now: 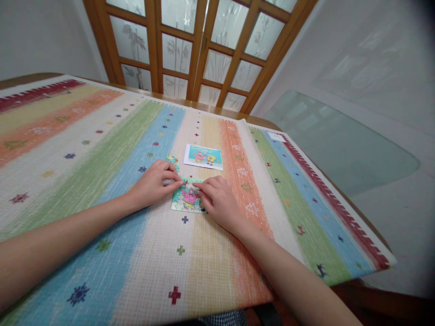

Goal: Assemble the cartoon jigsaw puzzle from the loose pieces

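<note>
A partly visible jigsaw puzzle (180,204) with a pink cartoon figure lies flat on the striped tablecloth. At its upper left edge my left hand (158,182) has thumb and forefinger pinched together on what looks like a small puzzle piece, mostly hidden by the fingertips. My right hand (219,201) is curled over the puzzle's right side, covering that part. Its fingers are bent and touch the puzzle's upper area; whether they grip a piece is hidden. Several loose puzzle pieces (172,159) lie just beyond my left fingers.
Behind the puzzle lies a printed picture card (204,157) with cartoon figures on a turquoise background. The tablecloth (136,280) has coloured stripes and covers the table. A small white paper (277,136) lies near the far right edge. Wooden doors with glass panes (176,52) stand beyond.
</note>
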A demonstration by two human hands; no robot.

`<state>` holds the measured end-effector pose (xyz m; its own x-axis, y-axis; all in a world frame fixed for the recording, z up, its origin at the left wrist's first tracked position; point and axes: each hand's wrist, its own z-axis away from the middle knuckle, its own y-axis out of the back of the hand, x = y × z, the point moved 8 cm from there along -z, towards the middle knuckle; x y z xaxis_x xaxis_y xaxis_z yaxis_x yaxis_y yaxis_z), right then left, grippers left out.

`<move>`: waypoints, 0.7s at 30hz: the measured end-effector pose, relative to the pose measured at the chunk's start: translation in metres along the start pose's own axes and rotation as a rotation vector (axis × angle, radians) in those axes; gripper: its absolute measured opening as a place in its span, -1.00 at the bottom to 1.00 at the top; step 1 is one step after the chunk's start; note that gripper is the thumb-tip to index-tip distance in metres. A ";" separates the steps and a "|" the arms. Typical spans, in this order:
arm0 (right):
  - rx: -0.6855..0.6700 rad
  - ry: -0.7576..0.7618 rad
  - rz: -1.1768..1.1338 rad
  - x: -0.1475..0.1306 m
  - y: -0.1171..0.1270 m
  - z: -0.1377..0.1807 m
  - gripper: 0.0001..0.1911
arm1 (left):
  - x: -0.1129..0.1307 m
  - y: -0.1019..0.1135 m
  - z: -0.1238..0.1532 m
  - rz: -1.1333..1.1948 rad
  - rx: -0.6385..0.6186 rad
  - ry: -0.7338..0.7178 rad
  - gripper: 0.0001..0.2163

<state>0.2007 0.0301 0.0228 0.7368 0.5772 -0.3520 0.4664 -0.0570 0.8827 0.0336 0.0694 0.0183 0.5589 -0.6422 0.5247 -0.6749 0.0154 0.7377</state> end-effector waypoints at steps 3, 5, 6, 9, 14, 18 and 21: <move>-0.010 0.014 0.037 -0.004 0.001 0.000 -0.72 | -0.001 0.000 0.000 0.002 0.005 -0.003 -0.76; -0.014 0.008 0.061 -0.005 0.001 0.000 -0.72 | 0.000 -0.001 -0.001 -0.009 -0.001 -0.003 -0.76; -0.015 0.004 0.072 -0.005 0.001 0.000 -0.73 | 0.001 -0.002 -0.001 -0.016 -0.005 -0.004 -0.75; -0.016 -0.003 0.095 -0.004 0.000 -0.001 -0.73 | 0.005 -0.003 -0.002 -0.042 -0.010 -0.008 -0.75; -0.022 -0.013 0.138 -0.007 -0.001 -0.002 -0.72 | 0.008 -0.006 -0.004 -0.078 -0.006 -0.028 -0.75; -0.013 0.025 0.206 -0.015 -0.001 -0.002 -0.71 | 0.005 -0.008 -0.004 -0.087 -0.010 -0.020 -0.78; -0.005 0.059 0.242 -0.020 -0.001 -0.002 -0.69 | 0.002 -0.007 -0.004 -0.086 0.006 -0.010 -0.79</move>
<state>0.1849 0.0200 0.0295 0.7967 0.5941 -0.1112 0.2769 -0.1951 0.9409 0.0416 0.0712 0.0155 0.6101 -0.6484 0.4555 -0.6277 -0.0446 0.7772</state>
